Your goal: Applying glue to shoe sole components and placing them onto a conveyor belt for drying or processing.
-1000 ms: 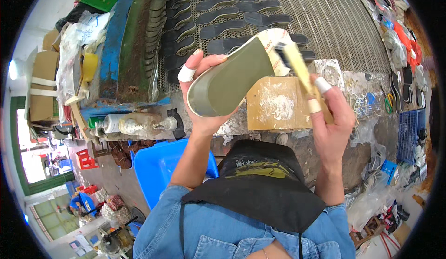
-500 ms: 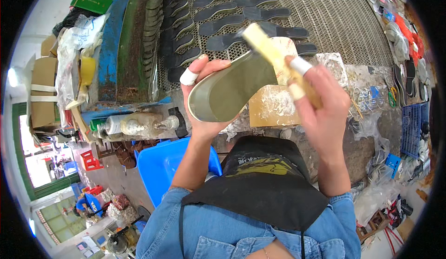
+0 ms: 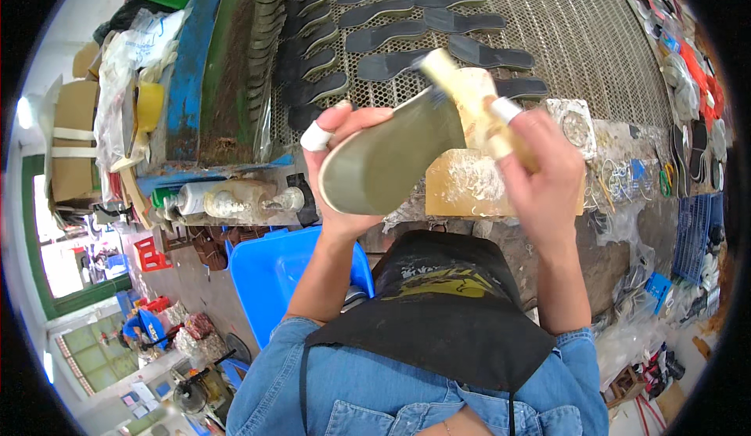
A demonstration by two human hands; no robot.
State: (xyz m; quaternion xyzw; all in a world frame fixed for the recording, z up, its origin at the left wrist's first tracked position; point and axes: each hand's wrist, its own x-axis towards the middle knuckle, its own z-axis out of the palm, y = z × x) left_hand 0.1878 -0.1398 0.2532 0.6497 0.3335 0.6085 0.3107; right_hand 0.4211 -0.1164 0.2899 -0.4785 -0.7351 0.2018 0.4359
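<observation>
My left hand (image 3: 344, 123), its thumb wrapped in white tape, is closed around the edge of an olive-green shoe sole (image 3: 383, 166). The sole is tilted, its wide rounded end toward my left palm and its face turned up. In my right hand (image 3: 547, 170), also with white wrapping on the fingers, is a flat brush (image 3: 450, 76) with a pale wooden handle. The brush is smeared by motion and lies over the far, narrower part of the sole, hiding some of it. Whether its bristles touch the surface I cannot tell.
Rows of dark shoe soles (image 3: 383, 37) lie on a perforated metal mesh (image 3: 571, 29) beyond my hands. A white-smeared tan board (image 3: 461, 193) rests at the bench's near edge. Bottles (image 3: 235, 199) lie at left, above a blue plastic chair (image 3: 262, 268). Green-handled scissors (image 3: 666, 178) are at right.
The brush and my right hand have shifted slightly over the sole. The sole sits a little lower and flatter in my left hand. The view has moved slightly.
</observation>
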